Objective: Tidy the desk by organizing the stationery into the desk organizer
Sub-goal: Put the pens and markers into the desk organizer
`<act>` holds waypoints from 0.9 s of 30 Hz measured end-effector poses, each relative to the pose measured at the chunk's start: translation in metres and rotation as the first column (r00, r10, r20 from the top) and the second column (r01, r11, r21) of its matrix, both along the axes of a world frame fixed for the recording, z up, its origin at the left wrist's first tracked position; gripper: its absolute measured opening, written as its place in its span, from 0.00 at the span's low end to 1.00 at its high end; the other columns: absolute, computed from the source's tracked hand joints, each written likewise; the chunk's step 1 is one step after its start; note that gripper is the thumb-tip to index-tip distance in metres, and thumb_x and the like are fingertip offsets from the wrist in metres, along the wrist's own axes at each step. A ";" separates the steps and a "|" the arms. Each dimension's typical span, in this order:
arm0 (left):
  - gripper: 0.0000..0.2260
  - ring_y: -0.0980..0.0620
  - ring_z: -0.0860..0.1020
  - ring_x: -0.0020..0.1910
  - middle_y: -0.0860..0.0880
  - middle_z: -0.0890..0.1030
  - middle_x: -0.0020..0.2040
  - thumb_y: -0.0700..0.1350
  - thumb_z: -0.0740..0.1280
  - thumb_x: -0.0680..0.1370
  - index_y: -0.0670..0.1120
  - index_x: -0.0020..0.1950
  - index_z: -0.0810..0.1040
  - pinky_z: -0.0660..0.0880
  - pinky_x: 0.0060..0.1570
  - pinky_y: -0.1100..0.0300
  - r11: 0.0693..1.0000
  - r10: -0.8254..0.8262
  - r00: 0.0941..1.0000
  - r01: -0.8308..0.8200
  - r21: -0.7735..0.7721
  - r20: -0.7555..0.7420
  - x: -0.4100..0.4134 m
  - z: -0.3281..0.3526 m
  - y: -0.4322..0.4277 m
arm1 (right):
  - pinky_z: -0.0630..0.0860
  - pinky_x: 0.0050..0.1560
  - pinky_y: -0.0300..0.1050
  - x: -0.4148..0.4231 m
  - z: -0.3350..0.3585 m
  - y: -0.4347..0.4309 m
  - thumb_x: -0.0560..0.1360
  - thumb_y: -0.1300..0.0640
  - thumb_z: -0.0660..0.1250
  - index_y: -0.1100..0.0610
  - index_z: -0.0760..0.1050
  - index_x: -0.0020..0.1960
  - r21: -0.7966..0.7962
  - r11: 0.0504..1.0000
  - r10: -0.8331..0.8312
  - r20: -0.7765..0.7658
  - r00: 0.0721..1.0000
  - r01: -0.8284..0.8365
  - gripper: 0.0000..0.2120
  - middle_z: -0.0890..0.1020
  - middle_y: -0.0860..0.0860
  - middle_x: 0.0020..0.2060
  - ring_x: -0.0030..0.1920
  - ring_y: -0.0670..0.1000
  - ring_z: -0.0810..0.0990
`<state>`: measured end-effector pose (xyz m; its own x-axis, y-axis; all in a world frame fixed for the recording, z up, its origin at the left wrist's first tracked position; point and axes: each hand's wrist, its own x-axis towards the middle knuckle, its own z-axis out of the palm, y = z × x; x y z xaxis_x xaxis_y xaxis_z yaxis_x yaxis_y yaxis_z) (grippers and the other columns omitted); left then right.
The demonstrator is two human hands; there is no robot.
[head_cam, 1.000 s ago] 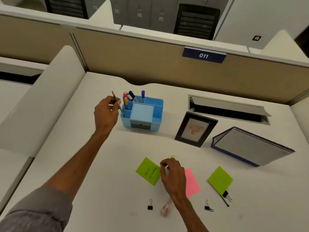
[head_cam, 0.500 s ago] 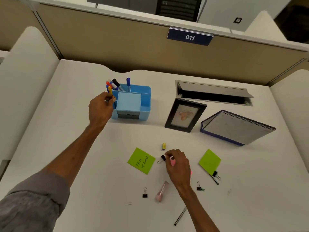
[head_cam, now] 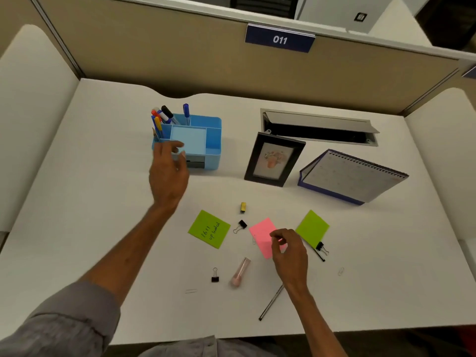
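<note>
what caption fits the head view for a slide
Left hand open near the blue desk organizer, right hand curled over a pink sticky note

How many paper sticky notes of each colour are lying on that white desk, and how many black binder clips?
Green paper sticky notes: 2
Pink paper sticky note: 1
Black metal binder clips in view: 3
Total: 6

The left hand [head_cam: 168,173], fingers relaxed and empty, hangs at the front-left corner of the blue desk organizer [head_cam: 213,140], whose left compartments hold upright pens [head_cam: 164,115]. Well in front of the organizer, the right hand [head_cam: 289,249] curls over a pink sticky note [head_cam: 261,233].
</note>
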<state>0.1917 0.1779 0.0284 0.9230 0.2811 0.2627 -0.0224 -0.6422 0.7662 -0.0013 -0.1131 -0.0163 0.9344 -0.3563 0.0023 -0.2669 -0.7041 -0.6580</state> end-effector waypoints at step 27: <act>0.09 0.56 0.79 0.45 0.60 0.81 0.50 0.49 0.66 0.82 0.60 0.61 0.75 0.79 0.43 0.54 0.875 -0.403 0.826 0.474 0.099 -0.394 -0.191 -0.055 -0.174 | 0.79 0.37 0.42 -0.103 -0.006 -0.037 0.75 0.30 0.67 0.49 0.78 0.38 -0.010 0.993 0.090 -0.564 0.821 -0.116 0.23 0.83 0.46 0.30 0.32 0.43 0.80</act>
<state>0.0005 0.0043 -0.0261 0.9759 -0.1960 -0.0960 -0.0888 -0.7586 0.6454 -0.1045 -0.1504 -0.0224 0.8097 -0.2693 -0.5214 -0.5053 -0.7719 -0.3859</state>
